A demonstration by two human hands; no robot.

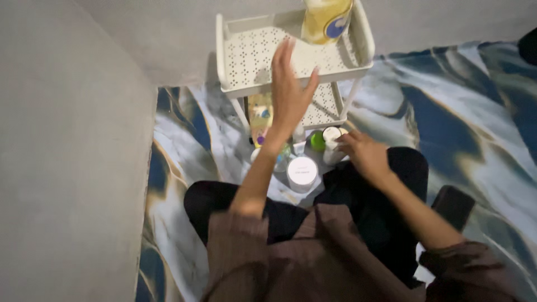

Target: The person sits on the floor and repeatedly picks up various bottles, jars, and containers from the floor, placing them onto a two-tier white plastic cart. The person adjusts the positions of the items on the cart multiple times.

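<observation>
Above, the left hand (288,92) hovered with an open grip over the rack (246,53), just beside the bottle (326,19). The right hand (363,154) gripped a white jar (333,144) on the floor (458,106), among other jars within reach.

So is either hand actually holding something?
Left hand holds nothing, open over the white shelf. Right hand touches a small white jar; any grip is hidden.

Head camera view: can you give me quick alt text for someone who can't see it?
Seen from above, a seated person raises an open left hand over the top tray of a white perforated shelf rack holding a yellow bottle. The right hand touches a small white container among jars and bottles on the blue marbled floor.
</observation>
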